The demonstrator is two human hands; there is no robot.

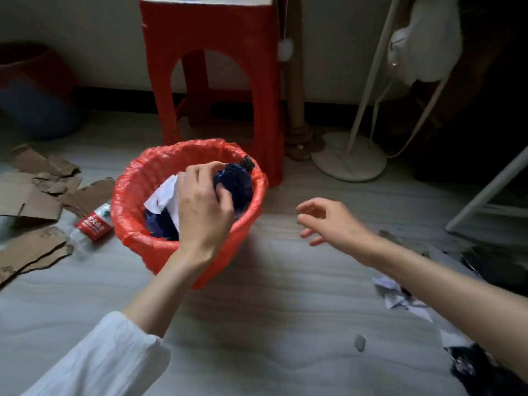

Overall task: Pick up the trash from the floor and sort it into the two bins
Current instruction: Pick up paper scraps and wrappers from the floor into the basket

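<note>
- Hovering over the red-lined bin (pixel 160 167): left hand (pixel 204 208), fingers curled, pinching a dark blue wrapper (pixel 235 185) above the bin's opening.
- Lying inside the bin: white paper (pixel 163 197), dark blue scraps beneath.
- Extended right of the bin, above the floor: right hand (pixel 333 221), fingers loosely spread, grasping nothing.
- Scattered left of the bin: torn cardboard (pixel 37 201), plastic bottle (pixel 93 224) just beside the liner.
- Resting well right of the bin: crumpled paper (pixel 395 295).

Tall red plastic stool (pixel 211 67) beyond the fingers, white round-based floor fan stand (pixel 348 155) beyond and right of them, white metal frame leg (pixel 485 192) far right
</note>
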